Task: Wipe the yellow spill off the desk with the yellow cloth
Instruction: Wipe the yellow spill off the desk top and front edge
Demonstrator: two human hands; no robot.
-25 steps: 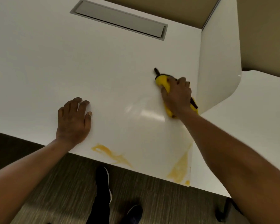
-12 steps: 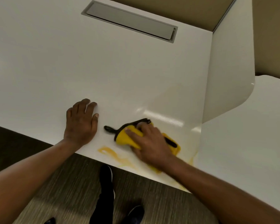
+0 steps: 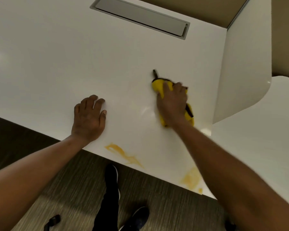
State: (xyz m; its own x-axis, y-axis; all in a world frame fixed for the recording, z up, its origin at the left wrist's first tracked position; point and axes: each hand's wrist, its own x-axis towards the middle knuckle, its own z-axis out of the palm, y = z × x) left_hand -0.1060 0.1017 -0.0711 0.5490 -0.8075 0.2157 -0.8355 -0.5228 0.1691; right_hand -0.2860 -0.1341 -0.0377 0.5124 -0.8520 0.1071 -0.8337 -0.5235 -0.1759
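My right hand presses the yellow cloth with black trim flat on the white desk, toward the right side and well back from the front edge. Yellow spill streaks lie near the front edge below my left hand. A second yellow smear sits at the desk's front right corner beside my right forearm. My left hand rests palm down on the desk, fingers spread, holding nothing.
A grey cable flap is set into the desk's far side. A white divider panel stands at the right, with another white surface beyond it. My dark shoes stand on the carpet under the front edge.
My right hand has swept the cloth from the front edge, near the spill, back up and to the right. The left hand has stayed flat in place.
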